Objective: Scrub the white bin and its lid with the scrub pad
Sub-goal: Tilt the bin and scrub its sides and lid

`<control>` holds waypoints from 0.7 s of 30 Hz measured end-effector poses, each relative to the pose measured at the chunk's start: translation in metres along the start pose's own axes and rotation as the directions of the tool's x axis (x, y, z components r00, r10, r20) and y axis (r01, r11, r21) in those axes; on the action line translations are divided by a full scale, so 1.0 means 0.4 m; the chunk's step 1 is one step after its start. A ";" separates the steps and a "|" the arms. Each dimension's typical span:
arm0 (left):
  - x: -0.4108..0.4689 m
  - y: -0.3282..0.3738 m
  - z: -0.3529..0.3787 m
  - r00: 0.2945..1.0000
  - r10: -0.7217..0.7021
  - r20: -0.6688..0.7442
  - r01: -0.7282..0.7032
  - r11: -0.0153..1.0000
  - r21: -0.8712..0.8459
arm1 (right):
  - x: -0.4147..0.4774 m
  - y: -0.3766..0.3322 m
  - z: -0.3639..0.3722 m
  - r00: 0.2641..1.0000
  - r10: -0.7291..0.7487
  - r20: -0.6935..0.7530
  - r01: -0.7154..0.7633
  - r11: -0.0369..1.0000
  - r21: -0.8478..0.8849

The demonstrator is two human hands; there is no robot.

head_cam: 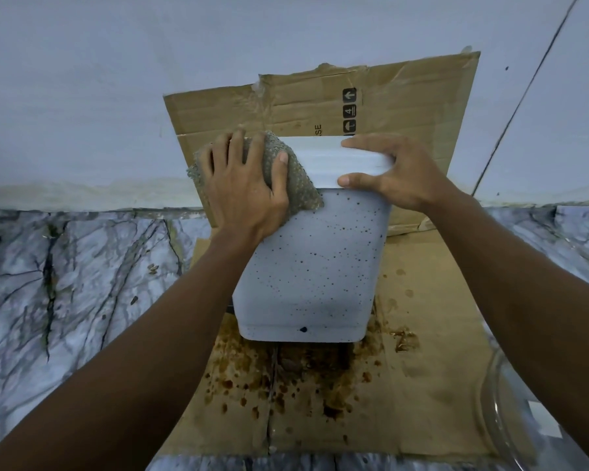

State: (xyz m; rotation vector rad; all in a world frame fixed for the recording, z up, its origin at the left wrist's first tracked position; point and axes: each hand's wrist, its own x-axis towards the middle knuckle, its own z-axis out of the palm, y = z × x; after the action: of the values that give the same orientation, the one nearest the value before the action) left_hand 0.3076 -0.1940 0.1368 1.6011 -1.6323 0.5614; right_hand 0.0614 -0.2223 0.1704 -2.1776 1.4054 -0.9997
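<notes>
The white bin (313, 266) stands on stained cardboard, its near wall speckled with dark spots. Its white lid (337, 161) sits on top. A grey-green scrub pad (296, 185) is draped over the bin's top left corner. My left hand (245, 185) presses the pad against that corner, fingers spread over it and thumb on its right side. At the lid's right end, my right hand (398, 175) grips it, fingers across the top and thumb on the front edge.
Flattened cardboard (432, 385) with brown stains covers the marble floor (65, 283). Another cardboard sheet (405, 107) leans against the wall behind the bin. A clear glass bowl rim (504, 419) shows at the lower right.
</notes>
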 end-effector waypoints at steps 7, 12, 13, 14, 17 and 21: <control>-0.115 -0.042 0.074 0.999 0.051 -0.014 -0.052 0.998 -0.034 | 0.029 0.024 0.024 0.995 -0.099 0.005 0.098 0.971 -0.218; -0.209 -0.080 0.118 1.000 -0.012 0.011 0.014 0.990 -0.141 | 0.037 0.039 0.027 0.995 -0.103 -0.008 0.099 0.978 -0.186; -0.225 -0.079 0.124 0.998 -0.053 0.015 0.055 0.985 -0.164 | 0.038 0.041 0.027 0.995 -0.101 -0.016 0.097 0.980 -0.172; -0.238 -0.076 0.127 0.996 -0.092 0.017 0.094 0.979 -0.182 | 0.039 0.042 0.028 0.995 -0.102 -0.022 0.097 0.982 -0.164; -0.252 -0.054 0.130 0.980 -0.198 0.014 0.197 0.960 -0.197 | 0.039 0.040 0.029 0.993 -0.112 -0.021 0.108 0.981 -0.159; -0.229 0.028 0.130 0.938 -0.346 0.030 0.347 0.930 -0.121 | 0.034 0.038 0.024 0.992 -0.122 -0.014 0.118 0.979 -0.165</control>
State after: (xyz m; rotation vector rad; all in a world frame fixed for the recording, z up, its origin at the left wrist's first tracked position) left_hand 0.2779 -0.1743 0.0372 1.7462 -1.3181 0.2623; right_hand 0.0621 -0.2419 0.1596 -2.4021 1.4270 -0.9863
